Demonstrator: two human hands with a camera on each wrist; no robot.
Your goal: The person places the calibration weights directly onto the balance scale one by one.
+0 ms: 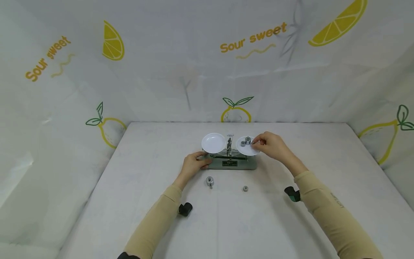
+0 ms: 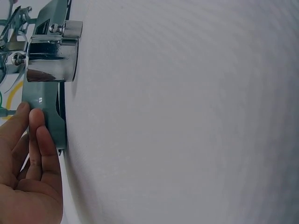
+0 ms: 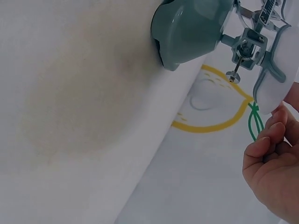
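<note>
A green-based pan balance (image 1: pixel 215 165) with two white pans stands on the table. My left hand (image 1: pixel 193 164) grips the left end of its base (image 2: pixel 55 123), just below the left pan (image 1: pixel 214 143). Over the right pan (image 1: pixel 249 151), my right hand (image 1: pixel 271 144) pinches a small metal weight (image 1: pixel 252 143), mostly covered by the fingertips. A taller knobbed weight (image 1: pixel 248 140) and a smaller weight (image 1: pixel 243 143) stand on that pan. In the right wrist view the curled fingers (image 3: pixel 273 135) are at the pan's rim (image 3: pixel 271 100).
In front of the balance, a large shiny weight (image 1: pixel 209 180) stands on the white tabletop (image 1: pixel 226 223), with a small weight (image 1: pixel 245 188) to its right. A cloth wall (image 1: pixel 181 72) with lemon prints rises behind the table.
</note>
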